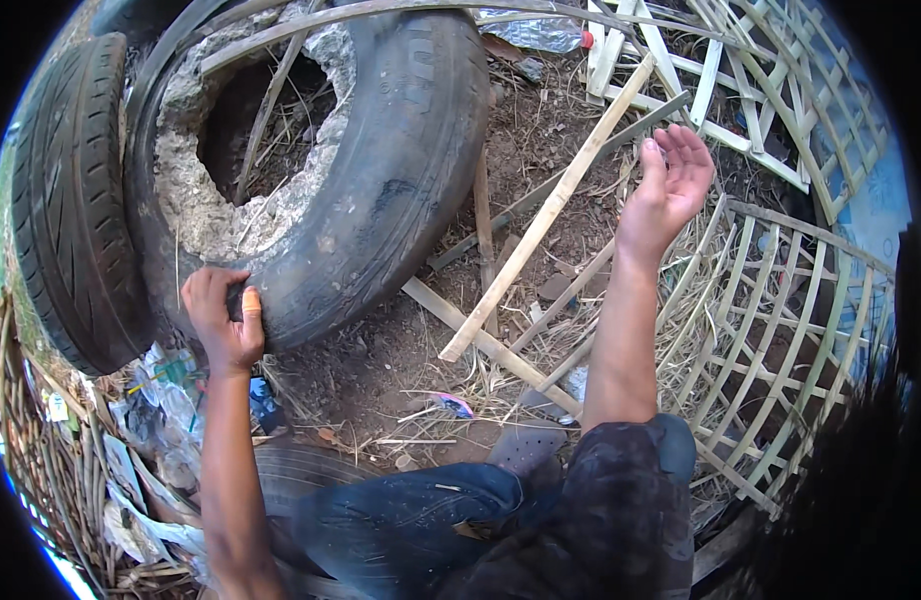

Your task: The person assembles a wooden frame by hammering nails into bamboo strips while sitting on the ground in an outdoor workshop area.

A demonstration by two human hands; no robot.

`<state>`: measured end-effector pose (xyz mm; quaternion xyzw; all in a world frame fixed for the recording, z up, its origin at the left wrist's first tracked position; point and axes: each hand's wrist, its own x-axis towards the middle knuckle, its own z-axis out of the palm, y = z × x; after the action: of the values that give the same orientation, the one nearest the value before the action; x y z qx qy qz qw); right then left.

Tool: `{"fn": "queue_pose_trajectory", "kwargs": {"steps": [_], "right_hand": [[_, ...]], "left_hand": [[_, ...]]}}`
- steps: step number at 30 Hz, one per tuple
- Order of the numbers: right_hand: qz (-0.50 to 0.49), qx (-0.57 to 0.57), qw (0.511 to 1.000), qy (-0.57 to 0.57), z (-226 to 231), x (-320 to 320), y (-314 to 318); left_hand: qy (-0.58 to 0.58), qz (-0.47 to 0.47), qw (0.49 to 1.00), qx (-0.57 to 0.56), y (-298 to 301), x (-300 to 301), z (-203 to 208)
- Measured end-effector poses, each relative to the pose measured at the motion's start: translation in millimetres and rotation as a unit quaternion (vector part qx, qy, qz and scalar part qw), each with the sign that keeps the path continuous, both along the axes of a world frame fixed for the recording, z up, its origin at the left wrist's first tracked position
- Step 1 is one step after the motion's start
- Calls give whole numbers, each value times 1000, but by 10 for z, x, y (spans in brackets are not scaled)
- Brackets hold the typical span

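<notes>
My left hand (226, 318) grips the lower edge of a large worn black tyre (406, 150), its fingers bent and the thumb apart. An orange patch shows at the thumb's tip. Rough, pale, concrete-like material (186, 180) lines the tyre's inside around a dark hole. Off to the right, my right hand (671, 185) is raised with the palm turned up; its fingers curve loosely and hold nothing. Just left of that hand, a pale bamboo strip (551, 215) lies slanting across other strips, apart from the fingers.
A second tyre (71, 200) stands at the left. Woven bamboo lattice (781, 330) lies at the right, with more slats (721, 125) behind. A clear plastic bottle (536, 32) with a red cap lies at the far side. Plastic scraps (166, 400) and bundled sticks (31, 470) are at lower left.
</notes>
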<state>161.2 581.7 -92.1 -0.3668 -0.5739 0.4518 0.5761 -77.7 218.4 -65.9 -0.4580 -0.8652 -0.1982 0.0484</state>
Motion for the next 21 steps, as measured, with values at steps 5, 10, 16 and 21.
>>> {"fn": "queue_pose_trajectory", "kwargs": {"steps": [5,10,16,21], "right_hand": [[-28,7,1000,-2,-226,100,-85],[-70,-173,980,73,-593,164,-475],[-79,-366,920,117,-979,230,-919],[-59,-378,919,92,-1043,272,-1039]], "left_hand": [[-6,3,1000,-11,-1,-5,17],[-6,4,1000,-12,7,-4,3],[-10,2,1000,-26,9,6,6],[-20,12,999,-28,-7,6,8]]}}
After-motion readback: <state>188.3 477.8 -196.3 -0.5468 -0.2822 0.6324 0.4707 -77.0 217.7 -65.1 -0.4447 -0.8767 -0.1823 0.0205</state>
